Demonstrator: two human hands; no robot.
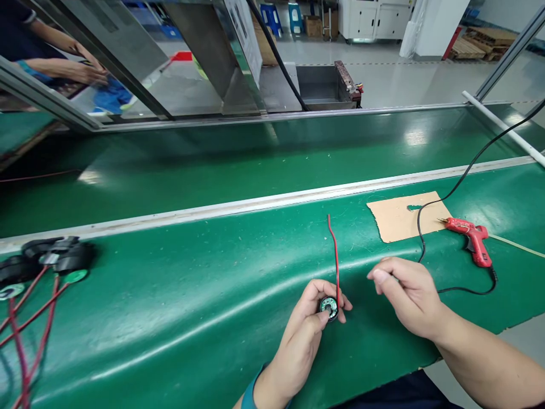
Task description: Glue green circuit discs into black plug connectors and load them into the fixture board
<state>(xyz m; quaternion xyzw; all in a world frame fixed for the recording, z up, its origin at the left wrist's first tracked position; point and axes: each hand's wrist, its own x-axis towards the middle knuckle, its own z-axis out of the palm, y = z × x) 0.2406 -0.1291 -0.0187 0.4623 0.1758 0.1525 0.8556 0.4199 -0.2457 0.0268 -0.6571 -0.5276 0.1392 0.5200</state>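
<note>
A small round black part point(328, 307) with a green face is held between the thumb and fingers of my left hand point(307, 329). From its right side a red wire point(335, 250) sticks up, away from me. My right hand point(409, 292) is raised to the right of the part, apart from it. Its thumb and index finger are pressed together and the other fingers are curled. Whether anything thin lies in that pinch is too small to tell.
At the right, a red glue gun point(473, 238) with a black cable lies by a cardboard piece point(395, 218). Black parts with red wires point(59, 255) lie at the left on the green mat point(191, 295). Another person's hands point(87, 71) show behind the frame at the upper left.
</note>
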